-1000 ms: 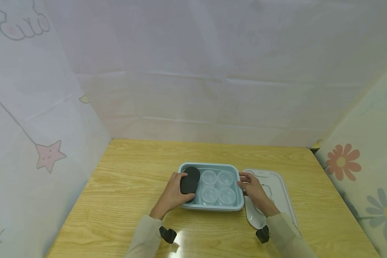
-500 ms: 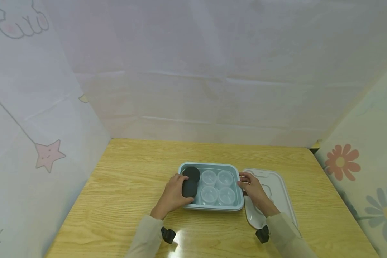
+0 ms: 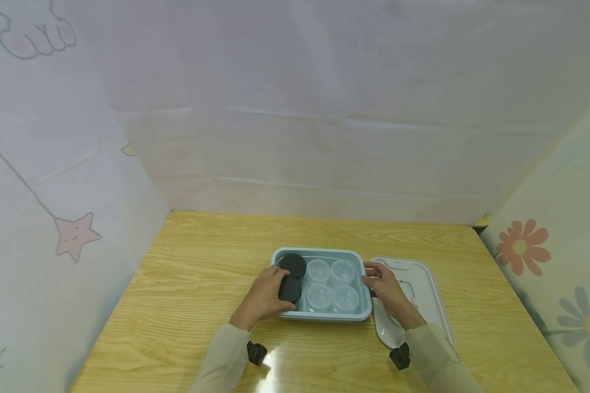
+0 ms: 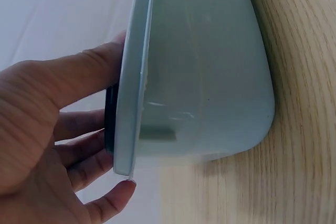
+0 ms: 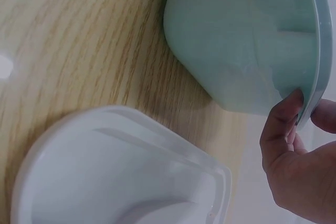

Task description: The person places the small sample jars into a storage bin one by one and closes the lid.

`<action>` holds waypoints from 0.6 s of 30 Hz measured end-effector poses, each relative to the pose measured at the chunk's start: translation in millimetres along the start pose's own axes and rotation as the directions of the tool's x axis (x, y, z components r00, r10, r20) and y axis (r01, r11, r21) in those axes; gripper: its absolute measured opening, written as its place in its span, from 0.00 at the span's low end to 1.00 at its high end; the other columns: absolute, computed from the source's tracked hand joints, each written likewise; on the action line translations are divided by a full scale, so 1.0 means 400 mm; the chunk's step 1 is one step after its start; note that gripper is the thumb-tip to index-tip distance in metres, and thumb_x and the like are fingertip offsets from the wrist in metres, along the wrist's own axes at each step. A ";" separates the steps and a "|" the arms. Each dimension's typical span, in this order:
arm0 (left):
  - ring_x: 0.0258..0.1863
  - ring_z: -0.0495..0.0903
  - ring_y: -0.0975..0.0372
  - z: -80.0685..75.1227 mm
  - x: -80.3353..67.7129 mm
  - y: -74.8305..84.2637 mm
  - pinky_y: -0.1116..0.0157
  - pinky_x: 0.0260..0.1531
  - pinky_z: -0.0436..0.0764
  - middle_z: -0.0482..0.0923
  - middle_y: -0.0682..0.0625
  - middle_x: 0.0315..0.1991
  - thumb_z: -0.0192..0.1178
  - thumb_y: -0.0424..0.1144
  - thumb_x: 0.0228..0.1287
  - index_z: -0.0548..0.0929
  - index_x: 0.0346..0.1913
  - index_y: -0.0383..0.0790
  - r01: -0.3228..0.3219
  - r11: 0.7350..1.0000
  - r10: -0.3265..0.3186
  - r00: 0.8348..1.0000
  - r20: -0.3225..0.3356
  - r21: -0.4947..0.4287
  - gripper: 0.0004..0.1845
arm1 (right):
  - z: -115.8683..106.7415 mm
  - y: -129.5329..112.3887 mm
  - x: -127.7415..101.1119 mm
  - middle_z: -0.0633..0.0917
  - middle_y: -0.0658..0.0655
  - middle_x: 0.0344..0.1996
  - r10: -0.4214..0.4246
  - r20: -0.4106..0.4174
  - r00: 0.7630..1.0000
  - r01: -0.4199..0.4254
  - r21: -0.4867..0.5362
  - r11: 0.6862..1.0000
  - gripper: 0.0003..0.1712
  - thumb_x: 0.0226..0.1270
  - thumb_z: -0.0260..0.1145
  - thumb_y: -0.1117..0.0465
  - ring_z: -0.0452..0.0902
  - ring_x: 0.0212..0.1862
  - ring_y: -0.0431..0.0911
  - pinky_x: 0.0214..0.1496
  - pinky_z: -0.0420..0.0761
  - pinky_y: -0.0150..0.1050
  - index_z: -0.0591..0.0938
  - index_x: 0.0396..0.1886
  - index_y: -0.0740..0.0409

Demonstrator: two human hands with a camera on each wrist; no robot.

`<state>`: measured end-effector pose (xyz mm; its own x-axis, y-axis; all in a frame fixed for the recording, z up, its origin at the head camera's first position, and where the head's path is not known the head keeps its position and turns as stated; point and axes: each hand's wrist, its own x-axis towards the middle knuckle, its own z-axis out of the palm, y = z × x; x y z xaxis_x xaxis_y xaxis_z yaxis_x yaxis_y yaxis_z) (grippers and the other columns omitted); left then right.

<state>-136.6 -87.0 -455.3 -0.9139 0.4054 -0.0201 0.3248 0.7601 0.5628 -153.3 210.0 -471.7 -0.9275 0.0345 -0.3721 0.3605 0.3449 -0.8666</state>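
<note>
A light-blue plastic tub stands on the table, pale green-blue in the left wrist view. Inside its left end are two black round-topped pieces, the far one and the near one. My left hand reaches over the left rim, thumb and fingers around the near black piece. Several clear round cups fill the rest of the tub. At the right end, my right hand pinches the rim between thumb and fingers, as the right wrist view confirms at the tub wall. The black pieces' lower parts are hidden.
A white lid-like tray lies flat to the right of the tub, partly under my right forearm. On it, or overlapping its near left edge, is a smooth white rounded piece. The wooden table ends at patterned cloth walls.
My left hand has shifted the near black piece slightly toward me inside the tub, and more of both black tops shows. My right hand keeps its place on the rim.
</note>
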 end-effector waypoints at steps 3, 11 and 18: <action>0.59 0.70 0.48 -0.001 0.003 0.000 0.48 0.57 0.71 0.72 0.40 0.57 0.76 0.45 0.44 0.72 0.62 0.32 -0.006 1.000 0.006 1.000 0.005 0.010 0.41 | 0.001 0.002 0.003 0.72 0.64 0.53 0.003 -0.005 1.000 -0.003 0.006 1.000 0.27 0.71 0.53 0.66 0.74 0.44 0.46 0.41 0.78 0.38 0.63 0.68 0.64; 0.57 0.70 0.48 -0.001 0.006 -0.001 0.48 0.56 0.72 0.72 0.41 0.55 0.75 0.40 0.47 0.72 0.61 0.33 -0.017 1.000 0.017 1.000 0.020 0.008 0.38 | 0.000 0.002 0.000 0.72 0.65 0.53 0.003 -0.008 1.000 -0.002 0.003 1.000 0.27 0.71 0.53 0.66 0.73 0.44 0.46 0.40 0.78 0.38 0.63 0.68 0.64; 0.57 0.71 0.48 -0.003 0.003 0.004 0.49 0.56 0.72 0.71 0.41 0.55 0.74 0.39 0.49 0.72 0.61 0.33 -0.006 1.000 0.006 0.999 0.031 -0.005 0.36 | 0.000 0.005 0.001 0.72 0.64 0.52 0.004 -0.016 1.000 -0.004 0.006 1.000 0.26 0.71 0.53 0.67 0.74 0.42 0.45 0.39 0.78 0.38 0.63 0.68 0.64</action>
<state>-137.4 -86.0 -453.4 -0.9038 0.4259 -0.0422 0.3293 0.7552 0.5668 -153.2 210.8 -473.5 -0.9276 0.0507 -0.3700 0.3645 0.3391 -0.8673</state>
